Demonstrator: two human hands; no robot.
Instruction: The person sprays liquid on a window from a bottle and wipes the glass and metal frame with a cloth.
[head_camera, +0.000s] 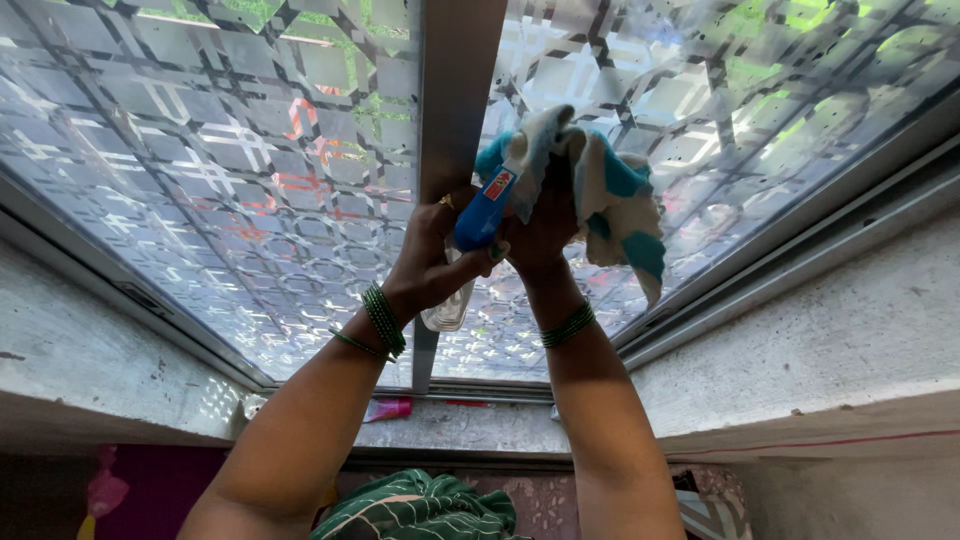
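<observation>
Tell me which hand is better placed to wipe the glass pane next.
Right, probably. The right hand already grips the blue-and-white cloth close to the patterned glass, while the left hand holds the spray bottle.

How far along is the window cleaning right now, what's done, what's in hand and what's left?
Done: nothing clearly; no wiped patch shows on the patterned glass.

In hand: the left hand grips a blue-topped spray bottle and the right hand holds a blue and white cloth, both raised in front of the window's centre frame.

Left: seemingly spraying and wiping both panes; streaks or drops cannot be told through the pattern.
</observation>
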